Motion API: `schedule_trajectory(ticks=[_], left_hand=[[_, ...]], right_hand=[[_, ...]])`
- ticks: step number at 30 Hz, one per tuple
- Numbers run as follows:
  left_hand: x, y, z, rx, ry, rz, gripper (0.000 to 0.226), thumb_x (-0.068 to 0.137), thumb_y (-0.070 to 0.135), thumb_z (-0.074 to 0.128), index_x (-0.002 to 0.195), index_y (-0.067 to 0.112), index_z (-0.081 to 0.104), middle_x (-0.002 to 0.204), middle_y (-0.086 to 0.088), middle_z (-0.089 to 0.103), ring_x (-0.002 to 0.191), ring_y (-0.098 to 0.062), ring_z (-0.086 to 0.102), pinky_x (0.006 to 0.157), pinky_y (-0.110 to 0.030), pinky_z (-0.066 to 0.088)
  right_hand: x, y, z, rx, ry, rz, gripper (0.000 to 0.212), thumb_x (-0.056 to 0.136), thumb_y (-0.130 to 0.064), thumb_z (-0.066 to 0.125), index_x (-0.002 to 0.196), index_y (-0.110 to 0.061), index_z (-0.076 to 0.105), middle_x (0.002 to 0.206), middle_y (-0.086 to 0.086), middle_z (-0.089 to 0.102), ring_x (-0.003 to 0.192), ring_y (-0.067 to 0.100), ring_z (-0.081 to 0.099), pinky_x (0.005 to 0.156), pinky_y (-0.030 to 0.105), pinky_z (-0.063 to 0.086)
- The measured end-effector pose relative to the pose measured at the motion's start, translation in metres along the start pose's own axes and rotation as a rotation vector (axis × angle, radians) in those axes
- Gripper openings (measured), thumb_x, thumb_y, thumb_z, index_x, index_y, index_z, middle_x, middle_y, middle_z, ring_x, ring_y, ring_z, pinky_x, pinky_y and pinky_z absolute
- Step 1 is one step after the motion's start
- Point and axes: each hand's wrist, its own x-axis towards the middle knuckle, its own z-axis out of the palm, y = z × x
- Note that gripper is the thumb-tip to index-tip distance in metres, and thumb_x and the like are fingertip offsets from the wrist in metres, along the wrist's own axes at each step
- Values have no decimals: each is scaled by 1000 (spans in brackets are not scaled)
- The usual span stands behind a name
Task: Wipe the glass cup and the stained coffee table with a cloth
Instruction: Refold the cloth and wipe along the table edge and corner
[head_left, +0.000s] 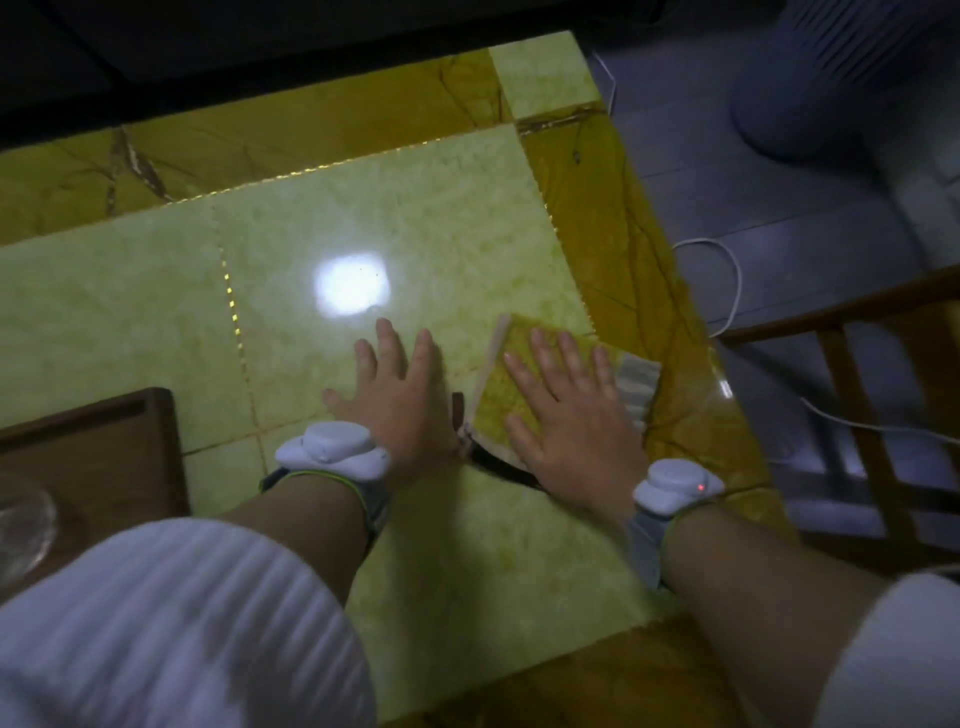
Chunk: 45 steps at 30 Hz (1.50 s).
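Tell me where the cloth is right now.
The cloth lies flat on the coffee table near its right edge, under the right hand, just right of the left hand.

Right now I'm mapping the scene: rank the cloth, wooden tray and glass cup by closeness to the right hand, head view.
1. cloth: under the right hand.
2. wooden tray: far left.
3. glass cup: on the tray, at the left edge.

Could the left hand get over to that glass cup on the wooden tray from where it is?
Probably yes. The left hand lies flat and empty on the coffee table, and only bare tabletop shows between it and the wooden tray holding the glass cup.
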Motion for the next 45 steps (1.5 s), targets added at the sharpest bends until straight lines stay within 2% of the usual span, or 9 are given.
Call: schedule_trajectory(ticks=[3,6,18,31,34,37,38,41,45], left_hand=[[-18,-9,5,131,-59,69,136,54,78,71,151,36,-15,160,-7,-25,148,-38,-11,109,-69,16],[-41,-15,12,167,-108,104,145,48,79,74,150,36,-19,158,-6,-30,148,-38,-14,108,-71,16],[-85,-2,38,267,-116,211,140,55,74,75,150,34,-19,158,-4,-31,148,-37,-16,107,-71,16],[-96,70,53,373,-205,244,142,57,60,84,150,35,-21,157,-5,-31,146,-43,-14,103,-76,21],[-94,74,51,333,-271,206,132,67,50,83,149,38,-20,156,-3,-33,145,-46,-16,101,-77,24],[-94,75,53,249,-251,197,94,92,36,62,152,40,-11,158,-1,-30,145,-43,-19,105,-73,23],[-94,75,53,243,-237,193,91,94,36,59,152,40,-10,158,0,-30,145,-43,-19,105,-73,24],[-94,74,54,272,-257,185,111,81,40,73,151,41,-13,157,0,-32,145,-43,-19,102,-73,27],[-88,66,61,275,-272,205,139,57,47,86,146,45,-21,153,6,-38,145,-42,-22,100,-75,28]], right_hand=[[-4,9,-1,0,-18,-28,66,97,-59,25,157,-33,15,167,1,3,153,24,-3,122,48,-6],[-13,-8,4,11,15,134,67,96,-59,24,157,-33,12,167,1,0,153,24,-3,122,49,-7],[-99,-44,31,49,60,284,66,98,-58,23,157,-31,13,167,2,5,153,26,1,122,49,-4],[-186,22,42,41,10,254,65,99,-63,19,157,-35,11,167,-1,2,154,21,-4,122,49,-2],[-182,40,36,28,3,245,65,99,-63,18,157,-35,10,167,-1,0,153,21,-5,122,50,-2],[-163,45,30,30,8,291,66,98,-62,21,157,-34,9,167,-1,-3,153,21,-7,122,49,-4],[-154,44,27,34,14,324,67,98,-62,22,157,-34,9,167,-1,-3,153,22,-7,122,50,-4],[-140,29,26,50,48,391,66,98,-58,27,157,-32,13,167,2,2,153,28,-2,122,53,-2],[-157,3,36,26,46,283,66,98,-56,29,157,-29,17,167,4,7,153,30,1,122,54,1]])
